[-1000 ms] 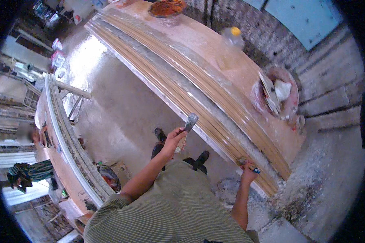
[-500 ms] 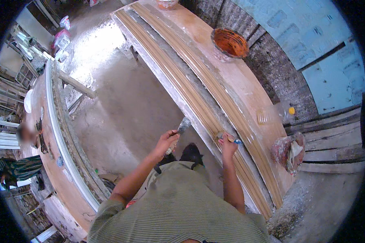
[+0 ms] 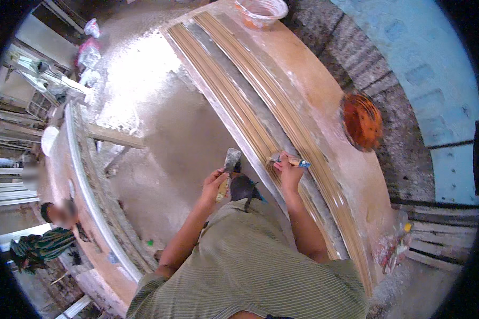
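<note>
My left hand [image 3: 214,183] is closed around a putty knife, its broad, crusted blade [image 3: 232,158] pointing away from me over the floor. In my right hand [image 3: 288,173] is a paintbrush [image 3: 302,164] with a blue-ended handle, held low at the long tan ridged moulding [image 3: 231,103] on the near side of the table. Its bristles seem to touch the ridges, though my fingers partly cover them. A second tan moulding [image 3: 288,106] runs alongside, with a grey strip between the two.
On the table's far side stand an orange bowl [image 3: 361,122] and a whitish basin [image 3: 261,13]. Plastic wrapping [image 3: 393,249] lies at its near right end. At left, a person in dark striped clothing [image 3: 42,243] is beside another long table [image 3: 98,255] edged with a white strip.
The view has shifted, so the orange bowl appears farther right and lower. My right hand has moved the brush a little farther up the near moulding. Both tools stay in hand.
</note>
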### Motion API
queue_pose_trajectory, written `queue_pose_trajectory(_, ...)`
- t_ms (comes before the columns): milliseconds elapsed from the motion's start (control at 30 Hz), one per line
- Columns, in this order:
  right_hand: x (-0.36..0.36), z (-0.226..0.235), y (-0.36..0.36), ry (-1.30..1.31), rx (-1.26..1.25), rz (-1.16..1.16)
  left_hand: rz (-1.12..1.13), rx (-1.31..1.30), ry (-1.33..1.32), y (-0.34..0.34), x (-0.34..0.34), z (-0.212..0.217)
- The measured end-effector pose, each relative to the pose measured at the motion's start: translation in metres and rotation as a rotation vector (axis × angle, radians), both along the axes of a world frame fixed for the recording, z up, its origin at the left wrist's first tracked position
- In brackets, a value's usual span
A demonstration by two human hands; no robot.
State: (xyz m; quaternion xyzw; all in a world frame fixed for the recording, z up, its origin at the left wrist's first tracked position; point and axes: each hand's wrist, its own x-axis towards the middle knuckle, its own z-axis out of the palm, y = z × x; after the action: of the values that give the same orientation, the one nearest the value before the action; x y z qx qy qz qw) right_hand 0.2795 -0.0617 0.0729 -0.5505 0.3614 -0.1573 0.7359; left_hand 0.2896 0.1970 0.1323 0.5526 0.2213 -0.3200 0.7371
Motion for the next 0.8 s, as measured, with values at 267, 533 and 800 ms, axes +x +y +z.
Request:
queue_pose_trajectory(267, 0.213, -0.016, 0.069, -0.043, -0.076, 0.192, 0.162, -0.041, -0.024, 0.045, 0.174, 0.035)
queue_pose_trajectory(533, 0.381, -0.011, 0.138, 0.012, -0.298, 0.326, 0.209, -0.126, -0.082, 0.101, 0.309, -0.011)
queue_pose_trajectory(800, 0.581, -0.024, 0.200, -0.011, -0.220, 0.234, 0.246, -0.076, -0.095, 0.180, 0.468, -0.009)
